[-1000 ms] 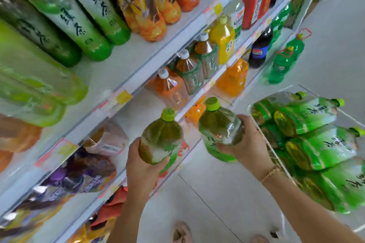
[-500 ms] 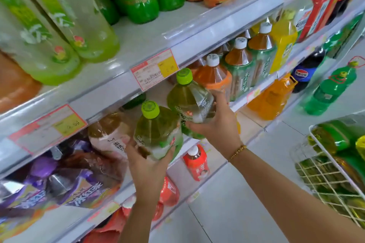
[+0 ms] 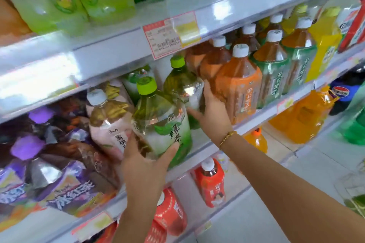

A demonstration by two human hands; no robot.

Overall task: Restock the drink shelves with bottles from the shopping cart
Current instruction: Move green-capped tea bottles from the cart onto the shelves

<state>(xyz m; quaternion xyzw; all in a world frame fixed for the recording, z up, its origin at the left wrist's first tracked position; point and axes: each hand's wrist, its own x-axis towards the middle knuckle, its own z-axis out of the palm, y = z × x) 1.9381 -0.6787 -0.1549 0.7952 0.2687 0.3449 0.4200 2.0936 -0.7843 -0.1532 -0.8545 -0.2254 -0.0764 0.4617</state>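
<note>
Two big green-tea bottles with lime caps are at the middle shelf [image 3: 254, 122]. My left hand [image 3: 146, 165] grips the nearer green-tea bottle [image 3: 160, 120] from below, at the shelf's front edge, beside a pink-labelled bottle [image 3: 110, 122]. My right hand [image 3: 213, 116] holds the farther green-tea bottle [image 3: 181, 85] by its side, deeper in the shelf gap, next to an orange-labelled tea bottle [image 3: 239, 85]. A corner of the wire shopping cart [image 3: 355, 197] shows at the right edge, its contents blurred.
The shelf above [image 3: 118, 45] carries pale green and dark green bottles and a price tag [image 3: 171, 33]. Purple-labelled bottles [image 3: 49, 173] fill the left of the middle shelf; brown and green tea bottles [image 3: 276, 69] fill the right. Red bottles [image 3: 210, 181] and orange jugs [image 3: 304, 116] stand lower.
Both hands have moved the two green-tea bottles forward and up into the middle shelf gap. The view has swung left toward the shelves, so the cart has nearly left the frame.
</note>
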